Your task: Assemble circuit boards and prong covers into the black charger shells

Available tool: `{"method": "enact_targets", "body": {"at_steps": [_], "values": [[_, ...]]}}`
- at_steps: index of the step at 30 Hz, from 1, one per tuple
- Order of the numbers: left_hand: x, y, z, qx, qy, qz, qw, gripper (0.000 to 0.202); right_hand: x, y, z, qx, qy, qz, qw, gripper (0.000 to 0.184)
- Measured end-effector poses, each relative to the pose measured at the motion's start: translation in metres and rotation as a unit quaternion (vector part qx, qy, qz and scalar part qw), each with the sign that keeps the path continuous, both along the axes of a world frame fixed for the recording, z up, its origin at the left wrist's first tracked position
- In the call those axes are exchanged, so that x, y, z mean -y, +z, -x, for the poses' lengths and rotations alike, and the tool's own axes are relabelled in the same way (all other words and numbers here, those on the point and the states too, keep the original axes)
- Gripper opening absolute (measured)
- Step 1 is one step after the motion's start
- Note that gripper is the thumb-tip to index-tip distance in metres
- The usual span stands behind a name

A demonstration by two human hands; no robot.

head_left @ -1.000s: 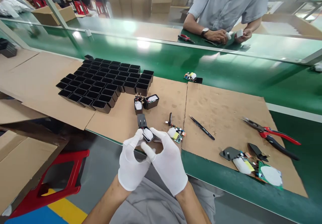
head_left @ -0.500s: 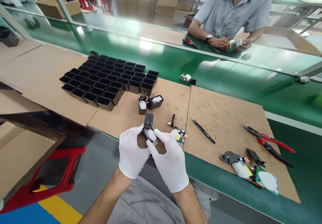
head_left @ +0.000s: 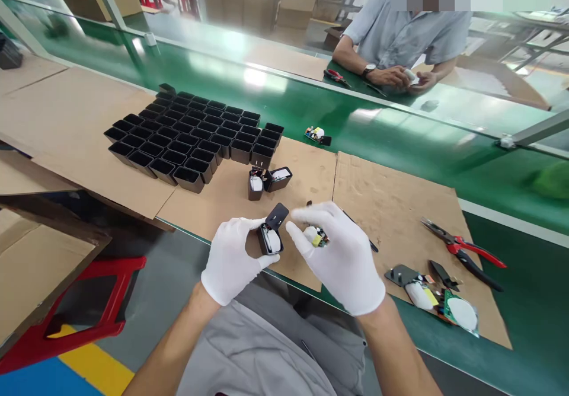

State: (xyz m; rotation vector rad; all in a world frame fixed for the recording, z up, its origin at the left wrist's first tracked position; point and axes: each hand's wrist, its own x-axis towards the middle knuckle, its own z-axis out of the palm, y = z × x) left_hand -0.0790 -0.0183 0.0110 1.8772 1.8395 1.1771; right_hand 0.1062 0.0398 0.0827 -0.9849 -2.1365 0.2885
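Note:
My gloved left hand grips a black charger housing above the near edge of the bench. White-covered circuitry sits inside it, and its black end plate sticks up, tilted to the right. My right hand, also gloved, is apart from the housing on its right, thumb and fingers spread with nothing between them. Partly behind that hand lies a loose circuit board with yellow tape. Farther back stand two filled black housings, one upright with metal prongs and one leaning.
Rows of black housings cover the cardboard at left. Tweezers lie partly hidden by my right hand. Red-handled pliers and circuit assemblies lie right. Another board rests on the green belt. Across it sits a co-worker.
My right hand has let go of the housing and moved right, opening. The housing stays in my left hand, with its end plate now tilted to the right.

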Motion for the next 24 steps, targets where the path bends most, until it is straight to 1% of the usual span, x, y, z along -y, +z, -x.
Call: {"method": "enact_targets", "body": {"at_steps": [1,2,4,5,7,9,11,16,18,20,21,22,23,24], "values": [[0.000,-0.002,-0.004,0.002,0.016,-0.008,1.000,0.062,0.008,-0.007,0.003,-0.019,-0.023,-0.034,0.999,0.012],[0.000,-0.005,-0.009,0.001,0.033,-0.021,0.999,0.059,0.018,-0.016,0.006,-0.031,-0.041,-0.046,0.998,0.015],[0.001,-0.009,-0.018,-0.010,0.065,-0.053,0.996,0.051,0.036,-0.036,0.013,-0.043,-0.065,-0.015,0.997,0.032],[0.001,-0.010,-0.021,-0.017,0.077,-0.068,0.995,0.047,0.042,-0.045,0.017,-0.061,-0.076,0.012,0.995,0.036],[0.000,-0.012,-0.024,-0.031,0.092,-0.088,0.991,0.041,0.050,-0.060,0.024,-0.091,-0.094,0.056,0.990,0.038],[-0.001,-0.013,-0.024,-0.037,0.092,-0.095,0.990,0.037,0.052,-0.067,0.030,-0.112,-0.105,0.083,0.985,0.036],[-0.001,-0.014,-0.023,-0.042,0.085,-0.099,0.991,0.036,0.051,-0.070,0.033,-0.122,-0.108,0.099,0.982,0.032],[-0.003,-0.016,-0.022,-0.043,0.072,-0.098,0.992,0.034,0.049,-0.065,0.034,-0.132,-0.098,0.122,0.979,0.024],[-0.001,-0.014,-0.021,-0.032,0.067,-0.092,0.993,0.040,0.046,-0.058,0.027,-0.124,-0.091,0.127,0.980,0.024],[0.001,-0.007,-0.015,-0.013,0.047,-0.075,0.996,0.051,0.040,-0.044,0.016,-0.114,-0.096,0.127,0.981,0.026],[0.003,-0.003,-0.011,0.001,0.026,-0.060,0.998,0.057,0.036,-0.036,0.009,-0.105,-0.093,0.131,0.981,0.029],[0.005,0.003,-0.005,0.021,-0.004,-0.037,0.999,0.062,0.030,-0.027,0.002,-0.089,-0.073,0.134,0.984,0.033],[0.007,0.008,0.001,0.047,-0.042,-0.008,0.998,0.065,0.024,-0.019,-0.004,-0.065,-0.034,0.145,0.987,0.039],[0.009,0.013,0.007,0.075,-0.083,0.021,0.993,0.067,0.017,-0.011,-0.010,-0.034,0.020,0.167,0.985,0.045]]}}
